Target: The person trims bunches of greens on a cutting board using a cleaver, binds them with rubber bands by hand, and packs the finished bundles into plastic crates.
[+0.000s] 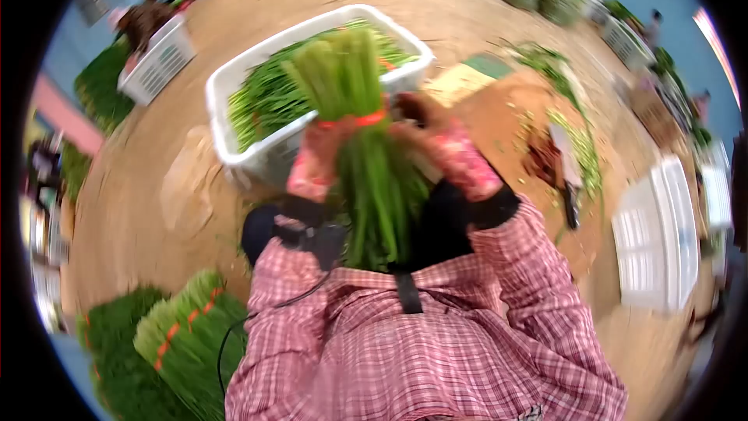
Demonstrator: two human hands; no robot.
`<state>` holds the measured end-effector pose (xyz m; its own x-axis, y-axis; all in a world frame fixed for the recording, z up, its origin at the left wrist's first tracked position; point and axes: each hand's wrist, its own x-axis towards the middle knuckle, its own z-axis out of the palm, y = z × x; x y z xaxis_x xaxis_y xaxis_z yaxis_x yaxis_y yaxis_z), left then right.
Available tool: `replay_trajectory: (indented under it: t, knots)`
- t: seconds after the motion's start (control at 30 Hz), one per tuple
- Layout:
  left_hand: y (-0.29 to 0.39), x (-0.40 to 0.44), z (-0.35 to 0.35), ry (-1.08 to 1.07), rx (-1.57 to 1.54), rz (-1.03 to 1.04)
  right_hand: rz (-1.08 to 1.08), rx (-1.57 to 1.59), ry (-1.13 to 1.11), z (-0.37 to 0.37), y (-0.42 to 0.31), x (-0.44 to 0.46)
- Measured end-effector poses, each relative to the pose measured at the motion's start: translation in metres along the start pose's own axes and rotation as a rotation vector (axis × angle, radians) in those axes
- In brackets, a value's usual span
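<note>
An upright bunch of long green chives (387, 187) stands in front of my lap, its pale cut ends on top and an orange-red band (354, 119) around it. Behind its left side is my left hand (324, 139), closed around the bunch and partly hidden by it. On the right, my right hand (421, 118) is closed against the bunch beside the band; motion blurs its fingers. Pink patterned cuffs cover both wrists. Just beyond my hands is a white plastic basket (220, 129) filled with loose chives (273, 93).
A knife (567, 168) lies among trimmings on a brown board (499, 121) at my right. White crates (654, 238) stand farther right. Banded bunches (191, 335) lie at my lower left. Another basket (158, 62) stands back left, with a person (148, 23) behind it.
</note>
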<state>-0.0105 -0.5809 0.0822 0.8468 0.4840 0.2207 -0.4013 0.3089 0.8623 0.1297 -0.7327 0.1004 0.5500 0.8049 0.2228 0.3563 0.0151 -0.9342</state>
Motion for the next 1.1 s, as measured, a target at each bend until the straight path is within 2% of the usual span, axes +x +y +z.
replay_trajectory:
  t: [0.03,0.07,0.13,0.17,0.23,0.27,0.3,0.33,0.43,0.5,0.53,0.57,0.63,0.73,0.83,0.87,0.97,1.03,1.1]
  knots:
    - [0.004,0.005,0.001,-0.022,0.033,-0.015,-0.026,0.121,-0.073,-0.001,-0.023,-0.012]
    - [0.007,0.009,0.003,-0.044,0.067,-0.030,0.008,0.098,-0.100,-0.003,-0.033,-0.017]
    - [0.029,0.020,0.025,0.018,0.235,0.079,-0.049,0.084,-0.058,-0.008,-0.044,-0.025]
    - [0.034,0.033,0.016,-0.029,0.294,0.055,-0.099,0.237,0.006,-0.005,-0.033,-0.020]
    - [0.062,0.039,0.047,-0.157,0.387,0.103,-0.189,0.304,0.176,-0.017,-0.041,-0.012]
    - [0.075,0.041,0.070,-0.270,0.390,0.111,-0.208,0.421,0.145,-0.031,-0.061,-0.016]
    - [0.083,0.047,0.090,-0.380,0.391,0.116,-0.223,0.332,0.197,-0.045,-0.068,-0.017]
    - [0.088,0.063,0.093,-0.464,0.442,0.073,-0.195,0.334,0.286,-0.057,-0.081,-0.022]
    - [0.096,0.094,0.118,-0.494,0.520,-0.151,-0.118,0.374,0.427,-0.098,-0.097,-0.030]
    - [0.063,0.120,0.122,-0.391,0.312,-0.111,-0.005,0.482,0.429,-0.120,-0.088,-0.032]
    - [0.078,0.116,0.159,-0.476,0.440,-0.277,0.038,0.532,0.454,-0.127,-0.084,-0.037]
    - [0.063,0.130,0.161,-0.517,0.584,-0.169,0.086,0.581,0.485,-0.134,-0.078,-0.044]
    - [0.027,0.170,0.173,-0.812,0.540,-0.303,0.157,0.717,0.521,-0.148,-0.053,-0.056]
    - [-0.021,0.217,0.188,-1.020,0.808,-0.434,0.211,0.843,0.577,-0.162,-0.019,-0.072]
    - [-0.056,0.228,0.205,-0.983,0.960,-0.374,0.181,1.004,0.653,-0.164,0.019,-0.080]
    - [-0.060,0.235,0.216,-1.119,1.026,-0.405,0.174,1.037,0.663,-0.168,0.031,-0.079]
    - [-0.081,0.239,0.222,-1.158,1.003,-0.418,0.182,1.098,0.665,-0.171,0.055,-0.072]
    - [-0.112,0.252,0.208,-1.114,1.171,-0.371,0.240,1.088,0.643,-0.172,0.070,-0.062]
    - [-0.110,0.233,0.209,-1.039,1.473,-0.180,0.234,1.089,0.745,-0.180,0.092,-0.054]
